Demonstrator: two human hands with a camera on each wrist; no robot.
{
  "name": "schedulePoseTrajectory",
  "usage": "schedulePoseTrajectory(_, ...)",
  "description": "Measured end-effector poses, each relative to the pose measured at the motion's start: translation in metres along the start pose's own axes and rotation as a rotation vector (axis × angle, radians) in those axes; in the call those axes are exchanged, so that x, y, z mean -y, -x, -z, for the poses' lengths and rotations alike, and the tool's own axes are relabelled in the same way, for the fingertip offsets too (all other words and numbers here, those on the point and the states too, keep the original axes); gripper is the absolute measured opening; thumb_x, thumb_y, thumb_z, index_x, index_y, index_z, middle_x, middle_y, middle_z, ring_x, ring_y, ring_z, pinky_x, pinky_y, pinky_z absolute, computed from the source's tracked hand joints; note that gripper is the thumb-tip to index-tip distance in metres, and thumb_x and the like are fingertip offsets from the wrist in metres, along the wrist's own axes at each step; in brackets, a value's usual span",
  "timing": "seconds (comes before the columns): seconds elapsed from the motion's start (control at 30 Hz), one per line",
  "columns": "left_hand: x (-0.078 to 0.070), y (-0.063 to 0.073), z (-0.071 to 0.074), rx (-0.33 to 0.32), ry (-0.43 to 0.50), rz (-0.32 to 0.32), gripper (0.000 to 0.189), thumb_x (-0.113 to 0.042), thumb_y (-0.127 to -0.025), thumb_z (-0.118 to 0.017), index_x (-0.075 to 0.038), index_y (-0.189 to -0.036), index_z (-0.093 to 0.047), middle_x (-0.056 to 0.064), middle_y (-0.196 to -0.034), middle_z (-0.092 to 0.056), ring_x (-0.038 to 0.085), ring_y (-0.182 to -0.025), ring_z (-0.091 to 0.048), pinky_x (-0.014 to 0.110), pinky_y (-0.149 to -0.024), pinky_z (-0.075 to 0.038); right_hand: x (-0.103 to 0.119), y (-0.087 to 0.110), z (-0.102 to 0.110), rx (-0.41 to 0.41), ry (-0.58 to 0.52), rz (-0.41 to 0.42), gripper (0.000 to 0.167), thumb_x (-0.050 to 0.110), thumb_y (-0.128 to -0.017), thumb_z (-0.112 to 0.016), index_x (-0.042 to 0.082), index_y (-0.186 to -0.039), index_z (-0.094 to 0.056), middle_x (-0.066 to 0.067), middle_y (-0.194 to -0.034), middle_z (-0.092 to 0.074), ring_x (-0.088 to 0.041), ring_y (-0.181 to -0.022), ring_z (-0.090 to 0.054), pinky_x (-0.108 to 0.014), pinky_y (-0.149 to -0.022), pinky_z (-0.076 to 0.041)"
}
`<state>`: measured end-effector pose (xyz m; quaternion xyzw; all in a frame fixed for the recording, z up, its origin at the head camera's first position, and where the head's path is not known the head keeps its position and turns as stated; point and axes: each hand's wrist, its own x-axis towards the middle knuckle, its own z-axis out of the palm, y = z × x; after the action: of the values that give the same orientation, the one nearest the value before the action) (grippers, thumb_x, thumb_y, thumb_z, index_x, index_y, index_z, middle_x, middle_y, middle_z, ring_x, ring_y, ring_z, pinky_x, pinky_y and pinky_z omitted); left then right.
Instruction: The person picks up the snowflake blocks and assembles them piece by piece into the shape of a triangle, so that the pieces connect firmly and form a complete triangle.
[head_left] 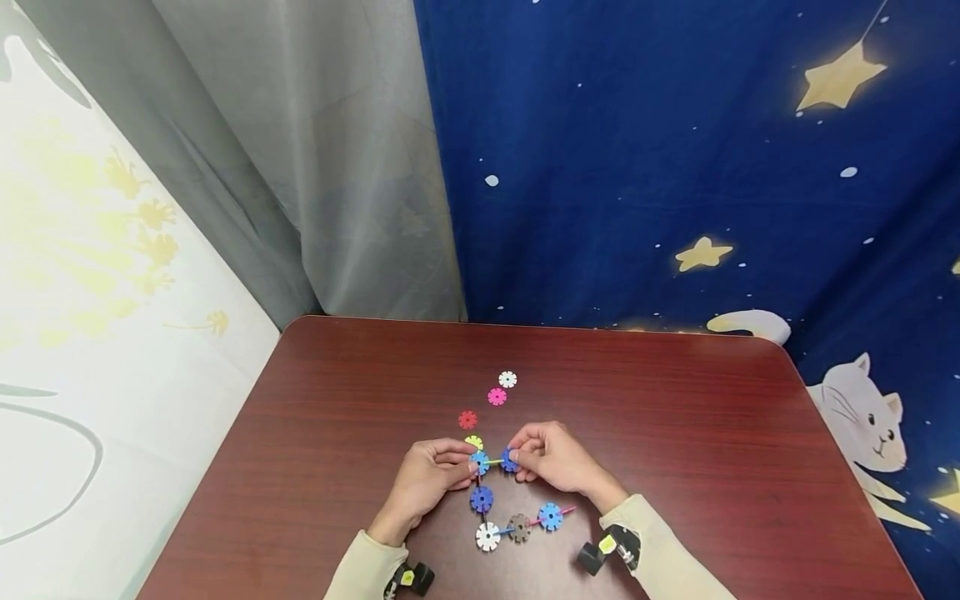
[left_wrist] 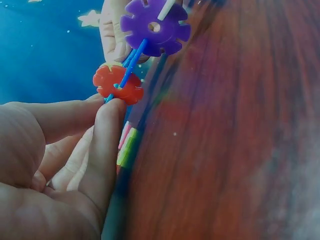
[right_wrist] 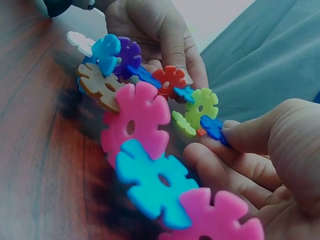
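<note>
Slotted plastic flower discs are joined into a bent chain. In the head view my left hand (head_left: 429, 477) pinches a light blue disc (head_left: 481, 463) at the chain's upper left corner. My right hand (head_left: 557, 458) pinches a dark blue disc (head_left: 507, 461) between thumb and fingers. Between the two, a yellow-green disc (right_wrist: 201, 108) links them. From the left hand's disc the chain runs through a red disc (left_wrist: 118, 85) and a purple-blue disc (head_left: 482, 499) to a white disc (head_left: 487, 537). It then turns right through brown (head_left: 520, 527), pink and light blue (head_left: 551, 517) discs.
Loose discs lie in a slanting row beyond the hands: yellow-green (head_left: 473, 442), red (head_left: 467, 419), pink (head_left: 497, 397) and white (head_left: 507, 379). They rest on a dark red wooden table (head_left: 675, 400). Grey (head_left: 360, 167) and blue starry (head_left: 585, 167) curtains hang behind it.
</note>
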<state>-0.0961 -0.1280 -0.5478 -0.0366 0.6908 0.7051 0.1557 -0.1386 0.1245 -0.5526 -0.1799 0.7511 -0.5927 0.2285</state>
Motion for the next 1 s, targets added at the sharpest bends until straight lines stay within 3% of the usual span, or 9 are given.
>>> schedulePoseTrajectory(0.33, 0.001, -0.001, 0.004, 0.032, -0.069, -0.019, 0.035, 0.001, -0.086, -0.084, 0.005, -0.119, -0.075, 0.022, -0.106, -0.078, 0.014, -0.090, -0.078, 0.022, -0.077, -0.064, -0.001, 0.001, 0.000, -0.042, -0.008, -0.010, 0.011, 0.006, -0.102, -0.069, -0.005, -0.104, -0.071, -0.016, -0.083, -0.078, -0.016, -0.066, -0.074, -0.025, -0.060, -0.064)
schedulePoseTrajectory(1.0, 0.001, -0.005, 0.002, 0.019, 0.010, 0.039, 0.032, 0.005, -0.087, -0.081, 0.013, -0.117, -0.073, 0.026, -0.106, -0.078, 0.014, -0.086, -0.078, 0.027, -0.077, -0.066, -0.003, -0.005, -0.010, -0.081, 0.014, -0.006, 0.009, 0.004, -0.100, -0.070, -0.005, -0.103, -0.071, -0.013, -0.085, -0.080, -0.017, -0.066, -0.076, -0.026, -0.060, -0.064)
